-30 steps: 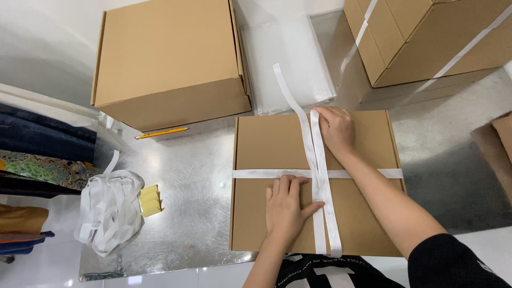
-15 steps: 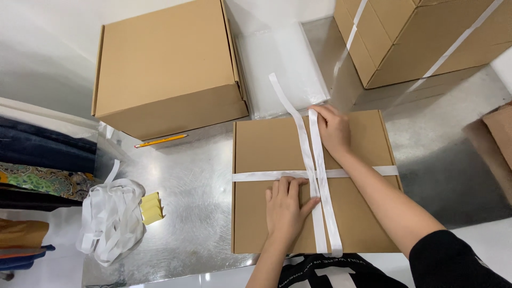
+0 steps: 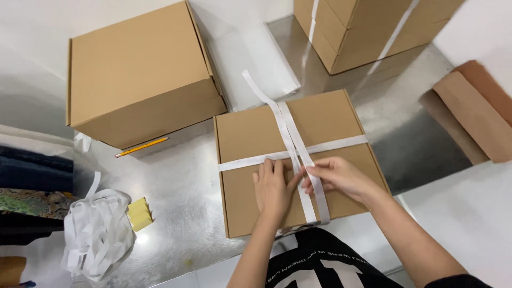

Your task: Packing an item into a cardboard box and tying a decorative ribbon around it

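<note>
Pressing flat on the lid of a shallow cardboard box (image 3: 250, 144), the left hand (image 3: 273, 188) lies open, fingers spread, just beside the point where the white straps cross. Right hand (image 3: 335, 176) pinches the lengthwise white strap (image 3: 292, 140) between thumb and fingertips at that same crossing; grip closed on the strap. Both hands nearly touch each other. Box sits shut on the metal worktop (image 3: 181, 192), nearest the person; contents hidden. A second white strap (image 3: 341, 144) runs across the lid from the left edge to the right. The lengthwise strap is doubled, and its loose end trails off the far edge of the box.

Left of the box, near the worktop's front: a loose heap of white strapping (image 3: 96, 234), with a small yellow block (image 3: 140, 214) just beside it. Farther back on the left, a yellow pencil (image 3: 142, 147) lies at the foot of a larger cardboard box (image 3: 138, 80), closed, plain, no strap. Behind the strapped box, a clear plastic sleeve (image 3: 256, 58) lies flat. Far right corner: a stack of cardboard boxes (image 3: 368, 26) bound with white straps. Right edge: flattened brown cardboard (image 3: 469, 112), partly off the worktop. Far left: folded dark fabric (image 3: 32, 170), well apart from the boxes.
</note>
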